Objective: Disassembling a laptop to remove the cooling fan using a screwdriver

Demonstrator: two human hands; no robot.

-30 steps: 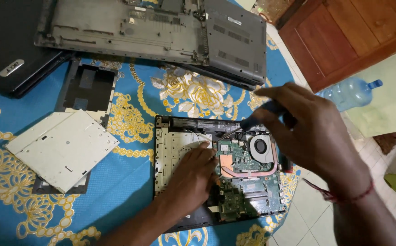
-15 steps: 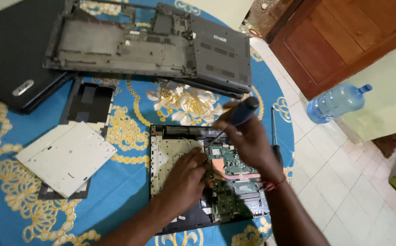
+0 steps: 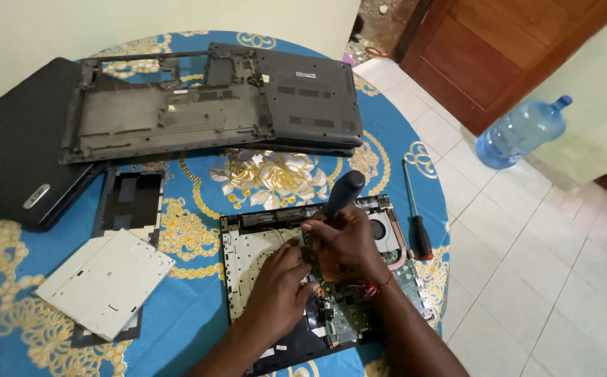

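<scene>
Over opened laptop (image 3: 317, 279) | both hands closer tog. | screwdriver (image 3: 342, 194) now upright

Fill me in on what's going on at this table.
A person is bent over an opened laptop base on a blue patterned tablecloth. The right hand grips a dark-handled screwdriver pointed down into the circuit board; the left hand rests beside it. A bottom cover, a drive and a second screwdriver lie nearby.
</scene>
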